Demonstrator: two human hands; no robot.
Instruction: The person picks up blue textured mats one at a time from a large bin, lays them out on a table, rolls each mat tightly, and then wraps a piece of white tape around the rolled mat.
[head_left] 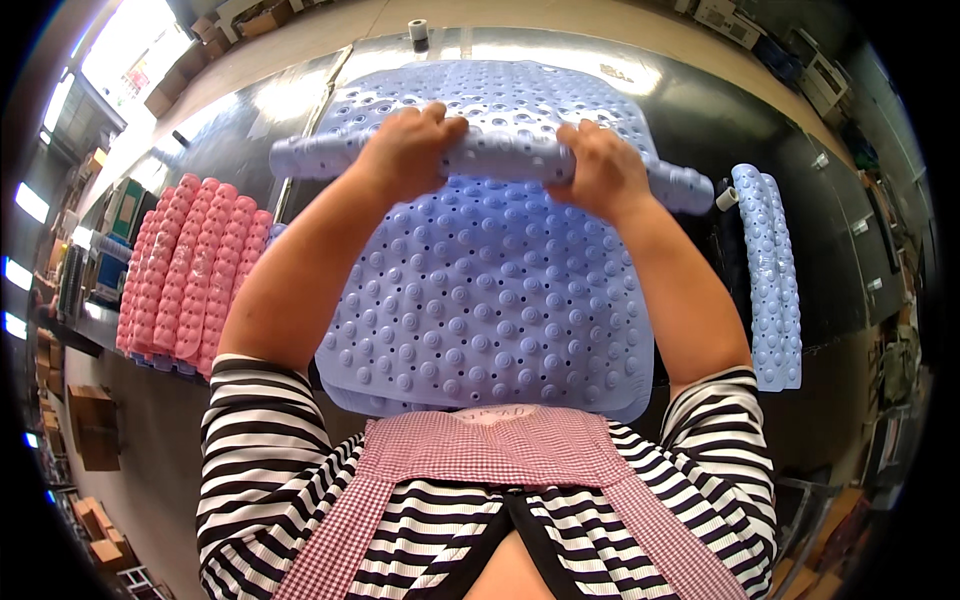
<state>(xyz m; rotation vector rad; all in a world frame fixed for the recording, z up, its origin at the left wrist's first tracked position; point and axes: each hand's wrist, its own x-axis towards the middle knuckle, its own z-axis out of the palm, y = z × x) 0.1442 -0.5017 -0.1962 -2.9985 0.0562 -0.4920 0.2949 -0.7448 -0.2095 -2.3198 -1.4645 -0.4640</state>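
Note:
A large light-blue rubber mat [490,290] covered in round bumps and small holes lies on the dark table [700,120] in front of me. Its far part is rolled into a tight tube across the middle. My left hand [405,150] grips the left part of that roll and my right hand [600,170] grips the right part, fingers curled over it. More flat blue mat shows beyond the roll.
Several rolled pink mats [190,270] lie stacked at the table's left edge. Rolled blue mats [770,270] lie at the right, with a tape roll [727,198] beside them. Another tape roll [418,32] stands at the far edge. Cardboard boxes [90,420] sit on the floor left.

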